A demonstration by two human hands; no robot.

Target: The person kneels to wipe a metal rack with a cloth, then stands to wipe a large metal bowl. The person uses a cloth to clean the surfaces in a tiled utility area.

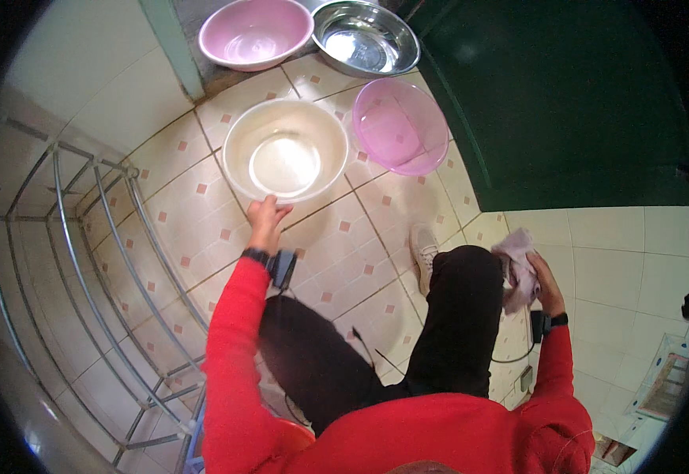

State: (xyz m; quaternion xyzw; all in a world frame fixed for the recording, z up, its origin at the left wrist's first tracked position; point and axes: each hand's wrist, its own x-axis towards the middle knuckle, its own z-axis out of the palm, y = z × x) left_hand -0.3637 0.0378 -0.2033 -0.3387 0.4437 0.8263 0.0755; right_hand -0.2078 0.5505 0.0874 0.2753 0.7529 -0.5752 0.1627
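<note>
My left hand (268, 223) grips the near rim of a cream plastic basin (285, 149) with thumb and fingers. The basin looks bare inside, with light glaring off its bottom. Out to the right, beside my right knee, my right hand (547, 285) holds a crumpled pale pink cloth (518, 269). A translucent pink basin (400, 126) is to the right of the cream one. Behind these two stand an opaque pink basin (254, 37) and a shiny stainless steel basin (366, 38).
A metal tube rack (120, 249) runs along the left side. At the right rises a dark green door or panel (563, 112), with a white tiled wall (608, 237) below it in view. Patterned floor tiles (320, 260) lie under the basins. My shoe (425, 249) stands on them.
</note>
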